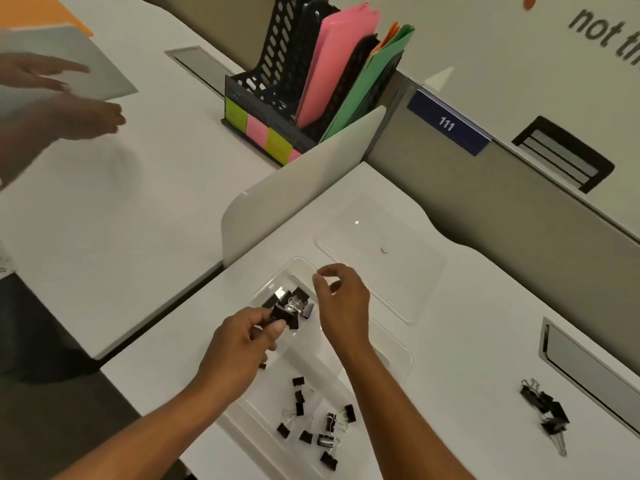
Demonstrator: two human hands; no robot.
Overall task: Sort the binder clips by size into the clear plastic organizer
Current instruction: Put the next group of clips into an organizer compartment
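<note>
While your left hand (244, 336) pinches one black binder clip (281, 315) between thumb and curled fingers, it holds that clip over the far compartment of the clear plastic organizer (398, 367), right against the heap of larger clips (294, 301) lying there; they overlap too much for you to count exactly, though about five show. Your right hand (343, 303) hovers just beside that heap, fingers curled with thumb and forefinger close together, and nothing visible between them. You have about nine small clips (317, 424) scattered in the near compartment. Well apart on the white desk (485, 341), at your right, lies a tangle of loose clips (547, 410), number unclear. One clear lid (381, 251) lies flat beyond the organizer.
</note>
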